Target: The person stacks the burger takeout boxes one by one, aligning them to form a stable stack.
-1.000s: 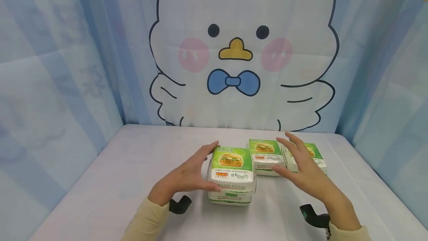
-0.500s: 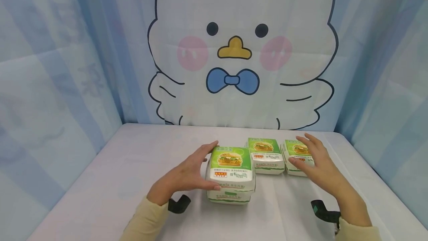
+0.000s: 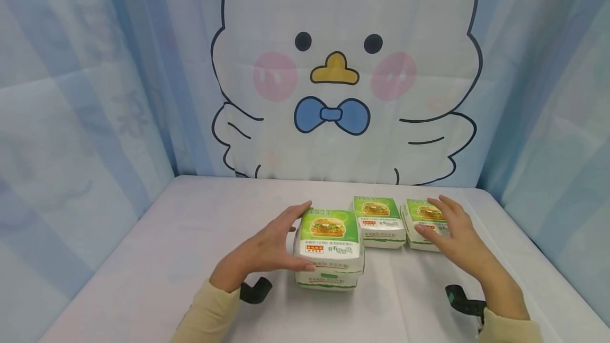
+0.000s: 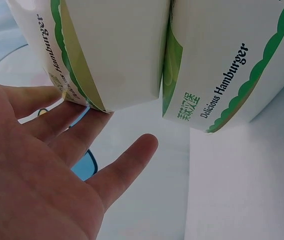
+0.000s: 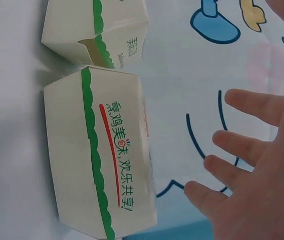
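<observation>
Two white-and-green paper hamburger boxes stand stacked in the middle of the head view. My left hand [image 3: 250,253] grips the upper box [image 3: 329,232], thumb at its front and fingers round its far left corner. Beneath it is the lower box [image 3: 329,282], partly covered; in the left wrist view the fingers touch the upper box's edge [image 4: 76,92]. Over at the right my right hand [image 3: 459,234] is spread beside the right-hand hamburger box [image 3: 416,210] and hides its right part. From the right wrist, those fingers [image 5: 232,170] show apart from that box [image 5: 121,170].
Another hamburger box [image 3: 378,221] stands behind the stack, left of the right-hand box. A white cloth covers the table [image 3: 229,200]. Behind it hangs a curtain [image 3: 333,147] with a cartoon bird; blue curtains [image 3: 86,120] close both sides.
My right hand has moved right, from over the gap between the two rear boxes to the right-hand box. That box now sits slightly further left and straighter. The left hand and stack hold still.
</observation>
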`<state>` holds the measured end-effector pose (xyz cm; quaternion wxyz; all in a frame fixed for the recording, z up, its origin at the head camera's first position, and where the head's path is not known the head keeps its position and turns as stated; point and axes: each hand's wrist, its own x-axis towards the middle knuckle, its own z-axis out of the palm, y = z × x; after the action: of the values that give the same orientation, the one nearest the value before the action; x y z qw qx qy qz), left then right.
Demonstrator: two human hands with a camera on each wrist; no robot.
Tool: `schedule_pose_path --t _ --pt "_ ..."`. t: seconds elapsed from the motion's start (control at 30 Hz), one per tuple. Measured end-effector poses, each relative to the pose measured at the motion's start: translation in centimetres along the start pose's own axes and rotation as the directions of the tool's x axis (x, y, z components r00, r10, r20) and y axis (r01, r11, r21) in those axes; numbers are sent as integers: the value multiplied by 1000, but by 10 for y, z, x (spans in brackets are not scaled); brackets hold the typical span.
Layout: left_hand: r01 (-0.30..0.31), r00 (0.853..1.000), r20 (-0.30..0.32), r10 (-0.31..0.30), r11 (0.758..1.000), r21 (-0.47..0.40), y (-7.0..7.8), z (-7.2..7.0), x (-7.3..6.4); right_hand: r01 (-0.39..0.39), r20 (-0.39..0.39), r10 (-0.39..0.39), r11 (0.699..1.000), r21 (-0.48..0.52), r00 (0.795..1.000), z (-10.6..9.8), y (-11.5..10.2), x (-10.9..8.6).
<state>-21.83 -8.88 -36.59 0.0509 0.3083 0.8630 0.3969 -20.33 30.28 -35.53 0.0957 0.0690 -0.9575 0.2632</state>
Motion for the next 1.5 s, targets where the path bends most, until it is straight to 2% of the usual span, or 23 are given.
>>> schedule_pose_path --t 0.2,0.6,0.93,1.23,1.37,1.5 --pt "5 1000 6 -5 1000 -11 0 0 0 -9 1 9 1000 -6 1000 3 8 1" --pt "3 1000 7 -3 1000 -19 0 0 0 -27 53 29 999 -46 998 14 20 3" --pt "4 1000 10 -4 1000 -22 -1 0 1 26 79 -13 987 -159 997 16 21 2" --pt "11 1000 12 -10 1000 -18 0 0 0 0 118 28 973 -229 993 8 18 -3" --pt "13 1000 10 -12 1000 -16 1 0 0 -29 108 56 971 -235 993 5 17 -5" --pt "16 1000 11 -16 1000 -15 1 0 0 -35 69 50 979 -202 996 8 23 -3"
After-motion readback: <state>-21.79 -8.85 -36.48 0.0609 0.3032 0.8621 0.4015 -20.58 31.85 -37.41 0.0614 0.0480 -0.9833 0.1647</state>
